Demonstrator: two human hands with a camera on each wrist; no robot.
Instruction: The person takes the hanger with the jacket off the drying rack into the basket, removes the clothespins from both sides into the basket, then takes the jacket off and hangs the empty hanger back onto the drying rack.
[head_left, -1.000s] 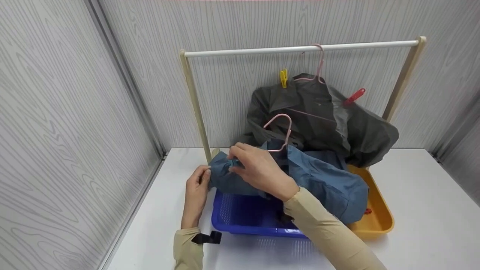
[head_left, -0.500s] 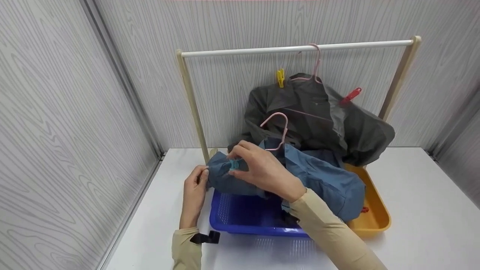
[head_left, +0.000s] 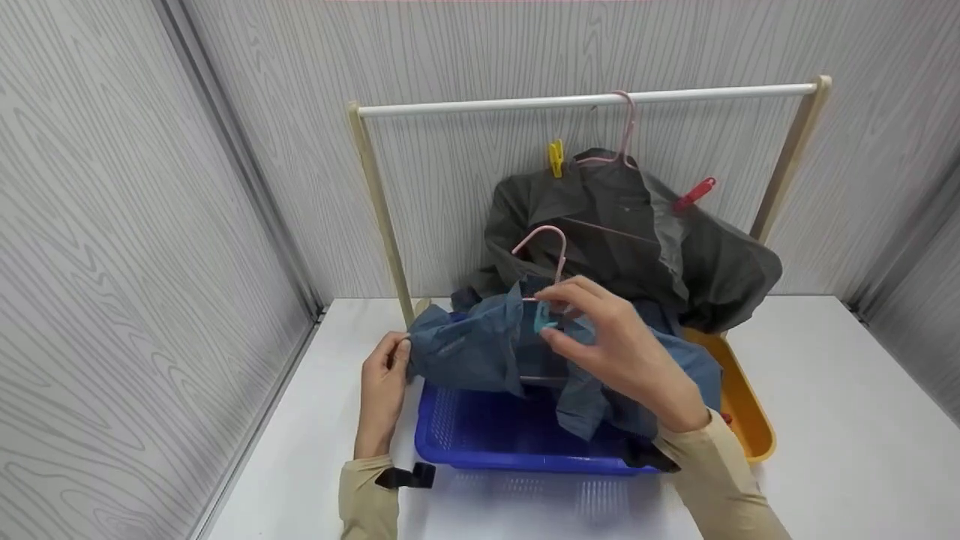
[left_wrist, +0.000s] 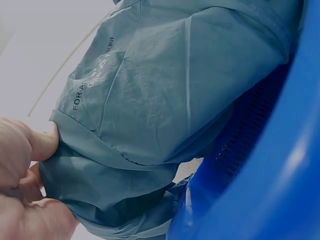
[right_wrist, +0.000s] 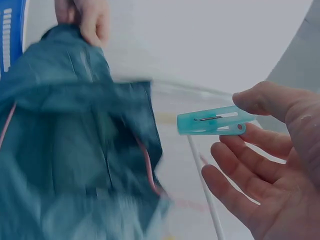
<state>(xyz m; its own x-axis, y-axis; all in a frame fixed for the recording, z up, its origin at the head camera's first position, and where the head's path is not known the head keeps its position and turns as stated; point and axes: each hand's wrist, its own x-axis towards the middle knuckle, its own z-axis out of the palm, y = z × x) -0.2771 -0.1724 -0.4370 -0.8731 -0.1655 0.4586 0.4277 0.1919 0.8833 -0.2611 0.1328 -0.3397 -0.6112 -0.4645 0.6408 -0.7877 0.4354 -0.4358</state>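
Note:
A blue jacket (head_left: pixel 469 349) hangs from a pink hanger (head_left: pixel 563 251), its lower part over the blue basket. My left hand (head_left: pixel 384 382) pinches the end of its left-side sleeve between thumb and fingers; dark print shows on that sleeve (left_wrist: pixel 145 95) in the left wrist view. Between the thumb and index finger of my right hand (head_left: pixel 619 341) is a turquoise clothespin (right_wrist: pixel 215 121), apart from the fabric in the right wrist view. The other fingers of that hand are loosely bent. My right hand and forearm hide much of the jacket's right side.
Behind, a dark grey jacket (head_left: pixel 600 206) hangs on a rack with a white bar (head_left: pixel 480 105). A yellow clothespin (head_left: pixel 556 159) and a red clothespin (head_left: pixel 694 193) grip its shoulders. Below stand the blue basket (head_left: pixel 525 460) and, at its right, a yellow tray (head_left: pixel 750 412).
My right hand has drawn the turquoise clothespin off the left-side sleeve and moved right, in front of the hanger. The gathered fabric has spread out. My left hand keeps its pinch.

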